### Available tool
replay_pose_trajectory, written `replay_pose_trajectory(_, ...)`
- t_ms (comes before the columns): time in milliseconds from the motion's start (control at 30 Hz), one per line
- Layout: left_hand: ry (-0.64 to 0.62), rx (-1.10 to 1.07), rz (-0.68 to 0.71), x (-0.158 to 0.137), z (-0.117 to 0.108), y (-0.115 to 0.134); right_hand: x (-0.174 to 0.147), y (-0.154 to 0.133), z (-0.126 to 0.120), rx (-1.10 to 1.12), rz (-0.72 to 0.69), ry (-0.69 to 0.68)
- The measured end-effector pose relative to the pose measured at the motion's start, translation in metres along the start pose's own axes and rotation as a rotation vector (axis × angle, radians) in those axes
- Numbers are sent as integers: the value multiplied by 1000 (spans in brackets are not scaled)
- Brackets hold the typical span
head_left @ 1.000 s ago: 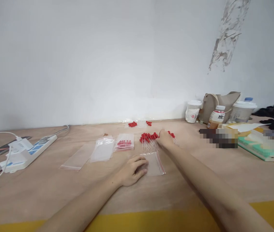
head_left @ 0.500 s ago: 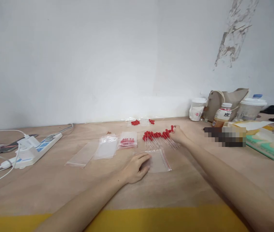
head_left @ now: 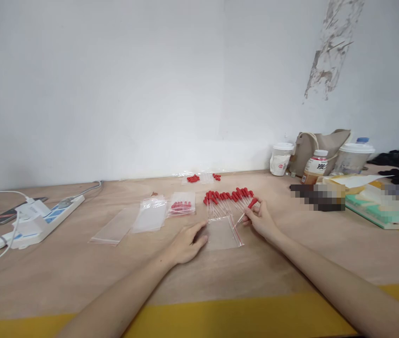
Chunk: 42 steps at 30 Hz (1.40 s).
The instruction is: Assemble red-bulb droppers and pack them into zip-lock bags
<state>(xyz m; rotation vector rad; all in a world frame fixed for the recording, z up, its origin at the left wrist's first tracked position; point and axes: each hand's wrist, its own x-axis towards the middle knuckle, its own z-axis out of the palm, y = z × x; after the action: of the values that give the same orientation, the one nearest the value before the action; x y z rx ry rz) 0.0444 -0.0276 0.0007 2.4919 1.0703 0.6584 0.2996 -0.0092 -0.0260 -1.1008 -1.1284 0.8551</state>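
The thin clear dropper with a red bulb, just right of the frame's centre, is pinched in the fingers of the right hand, and its tip could snag on the red-striped end of the flat clear plastic zip bag if the film there lies closed. The left hand has thumb and fingers spread at the bag's left edge, where too light a hold could let it slide; a knock could scatter the red-bulbed clear droppers lying above.
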Motion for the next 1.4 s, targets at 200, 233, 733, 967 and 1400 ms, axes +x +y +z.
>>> replay_pose_trajectory(200,-44,-36,35,-4,-5,2,-2,-3,-5,132,142,-144)
replay_pose_trajectory(233,-42,-26,47,-4,-5,3,-2,-5,-8,128,169,-185)
replay_pose_trajectory(733,-24,38,109,-3,-3,4,-4,-17,-20,-416,-20,-553)
replay_pose_trajectory(967,-19,25,122,-2,-2,4,-6,-23,-22,-400,-26,-658)
replay_pose_trajectory(1400,-44,49,147,-1,-3,7,-16,-21,-7,99,161,-806)
